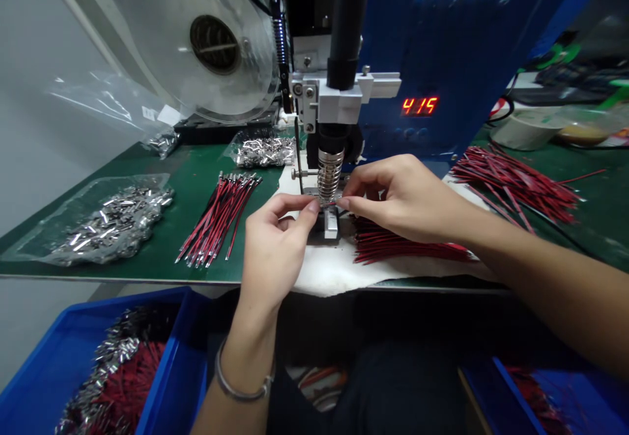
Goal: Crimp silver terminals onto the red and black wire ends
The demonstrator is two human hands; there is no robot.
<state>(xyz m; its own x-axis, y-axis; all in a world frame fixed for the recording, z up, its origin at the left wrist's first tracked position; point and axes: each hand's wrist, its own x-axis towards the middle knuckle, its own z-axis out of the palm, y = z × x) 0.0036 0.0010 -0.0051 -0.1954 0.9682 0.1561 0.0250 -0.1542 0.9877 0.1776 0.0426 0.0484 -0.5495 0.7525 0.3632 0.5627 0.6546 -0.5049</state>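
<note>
A green-topped bench (pixel 194 171) spreads before a person working with both bare hands beneath a tall blue machine (pixel 417 42), its lower display glowing 415 in red digits. At the machine's left stands a large, translucent plastic reel (pixel 212 45) with a dark hub. Below the bench's front edge, at lower left, a blue plastic bin (pixel 174 363) holds heaped red and black wires with silvery ends; a second blue container (pixel 580 389), partly in view at lower right, holds more red wires.

On the bench, an off-white sheet (pixel 319 268) lies under the work area. A loose pile of red-and-black wires (pixel 515 183) sits at far right, a flat bundle of similar wires (pixel 393 248) rests below the right hand (pixel 407 196), and a silver-tipped bunch (pixel 216 219) lies left of the left hand (pixel 275 238). Two clear bags of small silver metal parts, one at left (pixel 118 219) and one behind (pixel 265 150), flank that bunch.

Thumb and forefinger of each hand are closed in a pinch, the hands facing each other just beside a silvery coil spring (pixel 330 173) above a small metal block (pixel 331 223). What the fingertips grip is too small to tell. A silvery bangle (pixel 240 392) circles the left wrist.
</note>
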